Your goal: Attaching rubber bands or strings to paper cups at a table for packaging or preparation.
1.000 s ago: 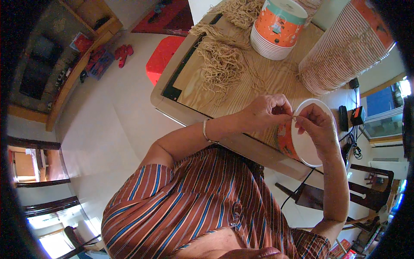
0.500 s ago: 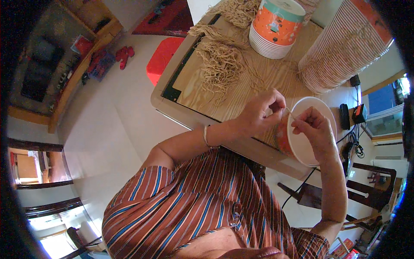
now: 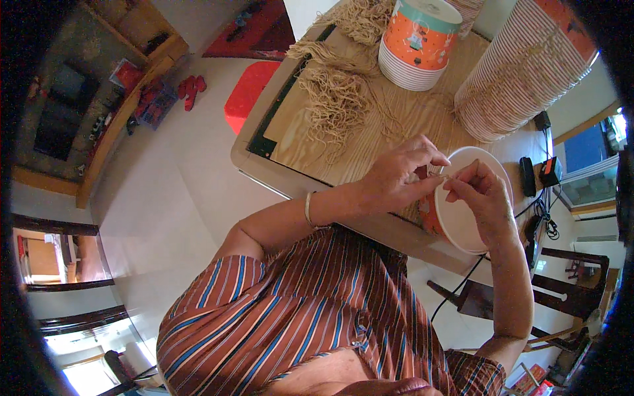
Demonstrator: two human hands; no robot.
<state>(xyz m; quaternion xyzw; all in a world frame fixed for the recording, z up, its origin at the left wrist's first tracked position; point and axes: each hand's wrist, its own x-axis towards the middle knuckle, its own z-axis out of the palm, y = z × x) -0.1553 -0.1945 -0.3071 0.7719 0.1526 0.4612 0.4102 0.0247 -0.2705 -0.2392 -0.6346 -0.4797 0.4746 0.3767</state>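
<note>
Table (image 3: 300,140) is holding a tall stack of nested paper tubs (image 3: 515,82) and tangled twine (image 3: 335,99), seemingly kept within your reach, while a white-rimmed tub (image 3: 467,224) is resting open at its near edge. Over the tub, your left hand (image 3: 403,175) and right hand (image 3: 487,197) are pinching a thin twine strand (image 3: 443,177), fingertips nearly meeting, apparently keeping it controlled.

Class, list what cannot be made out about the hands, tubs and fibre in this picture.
Head view:
Thin strand: too fine to trace, partly covered by the right hand; whether the left hand grips it is unclear.
Paper tub at the hands: left hand hides part of its printed wall.
Tall tub stack: upper edge cuts off its end.
</note>
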